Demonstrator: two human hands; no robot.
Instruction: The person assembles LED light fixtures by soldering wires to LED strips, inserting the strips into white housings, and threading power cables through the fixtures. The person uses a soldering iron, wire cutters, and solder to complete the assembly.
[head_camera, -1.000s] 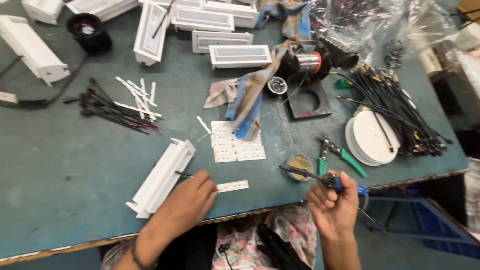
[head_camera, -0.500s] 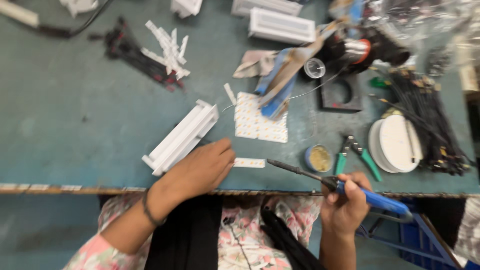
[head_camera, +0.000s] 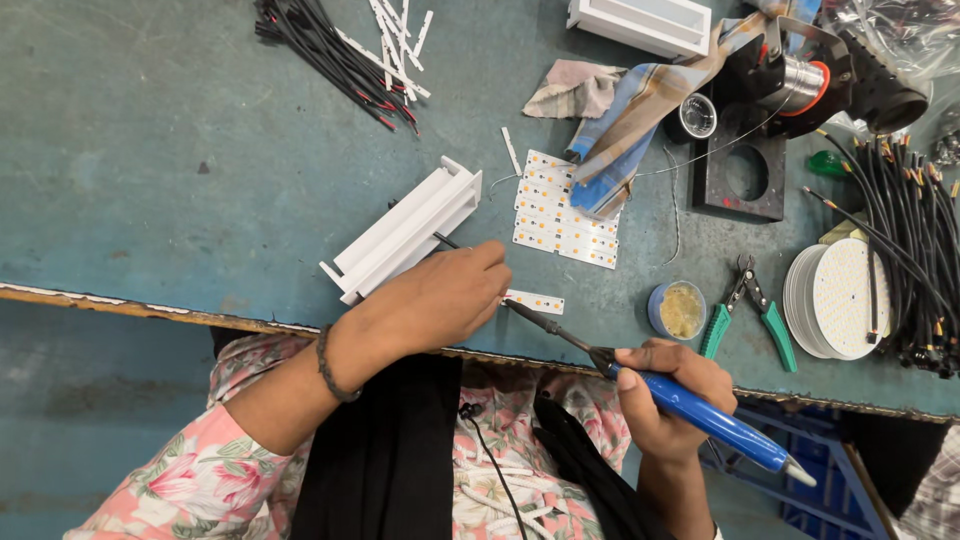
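Your left hand (head_camera: 445, 295) pins the small LED strip (head_camera: 535, 301) near the tabletop's (head_camera: 150, 180) front edge, probably pinching a thin wire. Right hand (head_camera: 665, 395) fist-grips the blue soldering iron (head_camera: 690, 405), tip at the strip.

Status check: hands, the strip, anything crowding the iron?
Left hand pinning small white LED strip to table. Right hand grips blue soldering iron, tip at strip. White housing beside left hand, flux tin near right.
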